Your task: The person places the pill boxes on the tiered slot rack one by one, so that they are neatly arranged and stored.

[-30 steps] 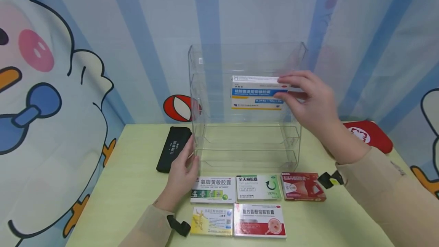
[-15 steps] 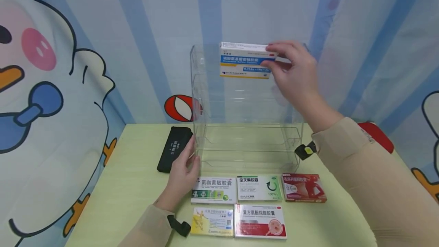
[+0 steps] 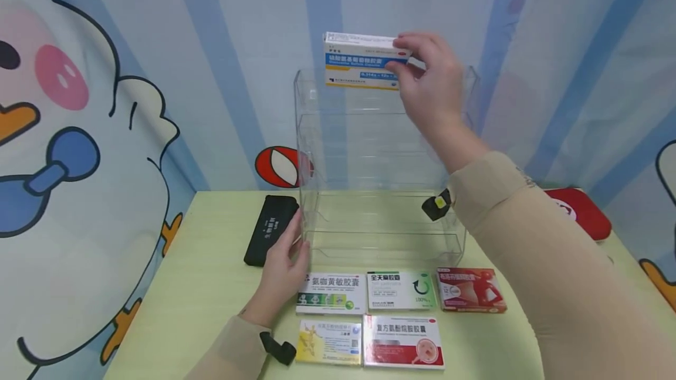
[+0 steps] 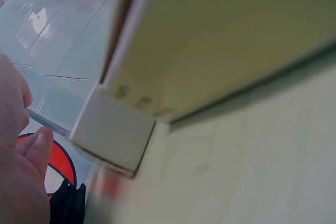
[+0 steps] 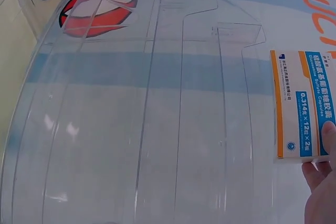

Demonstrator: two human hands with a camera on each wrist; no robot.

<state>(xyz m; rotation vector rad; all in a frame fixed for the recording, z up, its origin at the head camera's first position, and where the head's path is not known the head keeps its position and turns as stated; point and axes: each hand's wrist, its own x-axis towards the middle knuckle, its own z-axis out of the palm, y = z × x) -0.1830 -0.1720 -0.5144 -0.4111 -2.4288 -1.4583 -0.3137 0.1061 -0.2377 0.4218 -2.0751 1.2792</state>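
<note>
My right hand (image 3: 430, 84) pinches a white, blue and yellow medicine box (image 3: 354, 63) by its right end, thumb in front. The box is level, overlapping the top of a clear acrylic tiered rack (image 3: 382, 242) in the head view. In the right wrist view, this medicine box (image 5: 293, 103) is at the right edge, beside the rack's clear tiers (image 5: 199, 114). Low on the rack's left side, my left hand (image 3: 282, 271) grips the panel edge between thumb and fingers. Close to the left wrist camera looms a blurred yellow box (image 4: 226, 35).
Several medicine boxes lie flat before the rack: a white-green one (image 3: 331, 301), a green-white one (image 3: 391, 295), a red one (image 3: 470, 292), a yellow one (image 3: 330, 345) and a red-white one (image 3: 396, 353). A black pouch (image 3: 266, 233) lies left, a red pouch (image 3: 586, 216) right.
My right hand has raised the white, blue and yellow medicine box from the rack's middle to its top, moving somewhat left. My left hand has stayed on the rack's side.
</note>
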